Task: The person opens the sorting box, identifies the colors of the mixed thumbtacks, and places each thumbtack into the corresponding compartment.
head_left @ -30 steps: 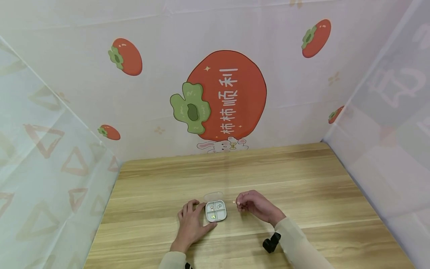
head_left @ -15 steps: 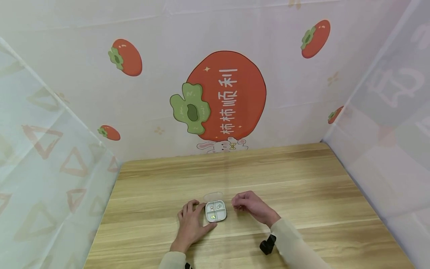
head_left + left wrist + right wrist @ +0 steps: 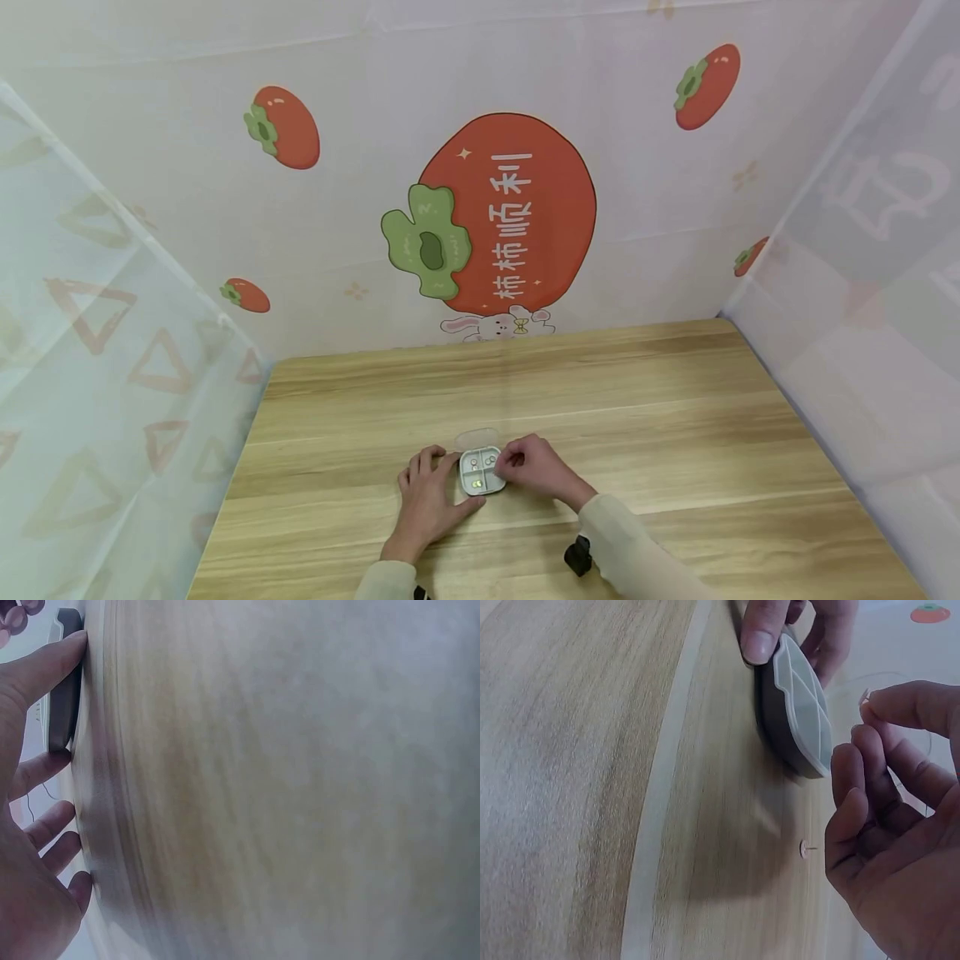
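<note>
A small box [image 3: 491, 482], white inside and dark outside, has divided compartments. Its clear lid [image 3: 476, 438] is folded back. My left hand [image 3: 430, 504] holds the box between thumb and index finger, at opposite sides. Over the box's right edge, my right hand [image 3: 536, 467] pinches a tiny stud earring [image 3: 865, 697] between thumb and index finger. Another stud earring [image 3: 804, 849] lies on the table below that hand, post sticking up; the hand hides it in the head view. Yellow-green pieces [image 3: 477, 483] sit in the near-left compartment, small ring-like pieces [image 3: 490, 459] in the far-right one.
The wooden table [image 3: 360, 400] spreads around both hands. A white cloth wall [image 3: 337, 208] with printed persimmons rises behind it, and cloth walls stand at both sides. A black wrist device [image 3: 577, 556] hangs at the right sleeve.
My right hand has moved left, from beside the box to over its right edge. The small piece seen earlier near its fingertips is now hidden in the head view. My left hand stays put.
</note>
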Tool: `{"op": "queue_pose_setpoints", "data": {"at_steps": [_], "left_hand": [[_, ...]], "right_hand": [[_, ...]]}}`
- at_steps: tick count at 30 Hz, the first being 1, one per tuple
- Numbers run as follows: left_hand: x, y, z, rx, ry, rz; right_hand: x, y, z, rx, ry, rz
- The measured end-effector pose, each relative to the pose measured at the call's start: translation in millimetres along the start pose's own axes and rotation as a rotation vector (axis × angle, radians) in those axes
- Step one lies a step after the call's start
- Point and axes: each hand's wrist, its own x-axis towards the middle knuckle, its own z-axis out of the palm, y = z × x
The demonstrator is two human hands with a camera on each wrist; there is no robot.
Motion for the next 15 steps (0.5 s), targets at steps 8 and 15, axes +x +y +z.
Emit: {"op": "queue_pose_setpoints", "data": {"at_steps": [8, 15], "left_hand": [[0.0, 0.3, -1.5, 0.0, -0.03, -0.005], [-0.1, 0.3, -2.1, -0.006, -0.033, -0.005]], "right_hand": [[3.6, -4.1, 10.9, -0.185, 0.041, -0.037], [3.0, -7.6, 16.1, -0.461, 0.091, -0.084]]}}
